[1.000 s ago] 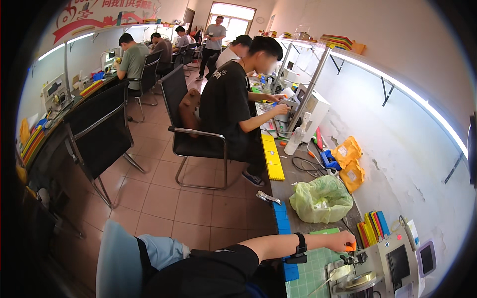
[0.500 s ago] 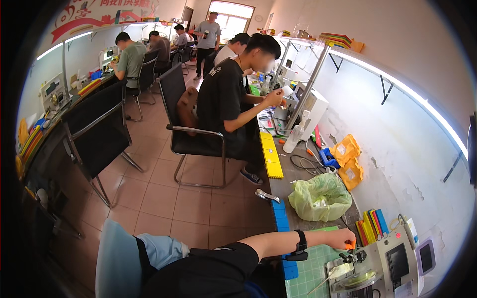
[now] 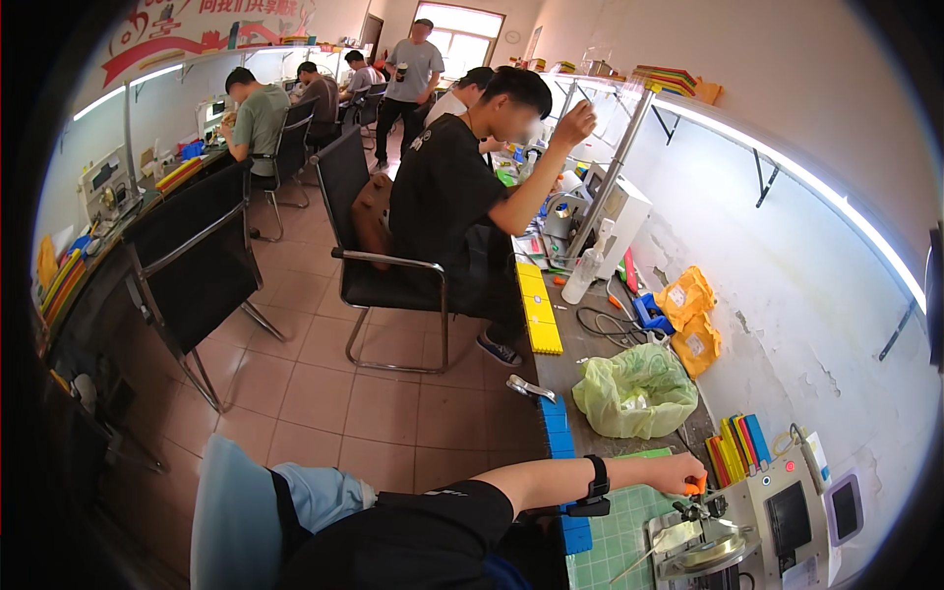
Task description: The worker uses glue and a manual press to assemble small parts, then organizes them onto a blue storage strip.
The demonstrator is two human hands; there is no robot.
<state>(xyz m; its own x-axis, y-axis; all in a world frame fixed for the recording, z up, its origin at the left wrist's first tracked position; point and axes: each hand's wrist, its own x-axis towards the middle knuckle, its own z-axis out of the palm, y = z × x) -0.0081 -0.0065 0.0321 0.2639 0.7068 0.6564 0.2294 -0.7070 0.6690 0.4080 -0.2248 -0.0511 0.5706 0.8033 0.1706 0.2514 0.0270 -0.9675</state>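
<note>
My left arm reaches out over the bench, with a black band on its wrist. My left hand [image 3: 677, 473] is closed around a small orange piece [image 3: 695, 486], which looks like a handle or knob; most of it is hidden by the fingers. Directly below the hand is a dark metal clamp-like fitting [image 3: 700, 509] of a bench machine [image 3: 777, 497]. A round shiny metal disc [image 3: 710, 554] lies in front of the machine's panel. Under the forearm is a green gridded mat [image 3: 612, 521]. My right hand is outside the picture.
A bin lined with a yellow-green bag [image 3: 634, 398] stands beyond my hand. Yellow and blue trays [image 3: 736, 447] stand upright beside the machine. Blue strips [image 3: 557, 433] edge the bench. Farther along, a seated co-worker [image 3: 447, 187] works near a white bottle [image 3: 587, 270].
The seated co-worker has raised a hand from the bench to head height. The standing person in the back has shifted slightly. My left hand stays in nearly the same place; the disc's reflections differ.
</note>
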